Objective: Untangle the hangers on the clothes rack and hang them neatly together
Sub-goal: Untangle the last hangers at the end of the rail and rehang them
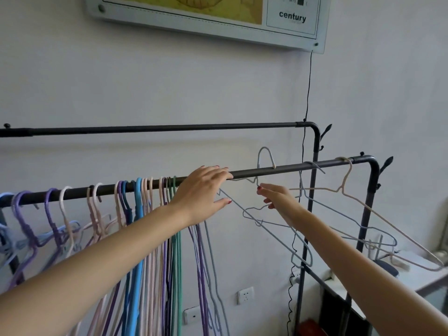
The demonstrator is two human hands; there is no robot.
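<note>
A black near rail (286, 169) carries a tight bunch of coloured hangers (145, 192) on its left half. My left hand (203, 190) rests on the rail at the bunch's right end, fingers straight over the bar and thumb below. A grey-blue hanger (264, 152) hooks over the rail to its right. My right hand (276, 197) pinches that hanger just under its hook. Its frame tangles with a second grey-blue hanger (315, 167). A beige hanger (348, 174) hangs tilted near the rail's right corner.
A second black rail (169, 128) runs higher, close to the wall. A black cable (308, 93) drops from a wall board (286, 18) past the rack. Wall sockets (246, 295) sit low. A white table (426, 277) with small items stands at the right.
</note>
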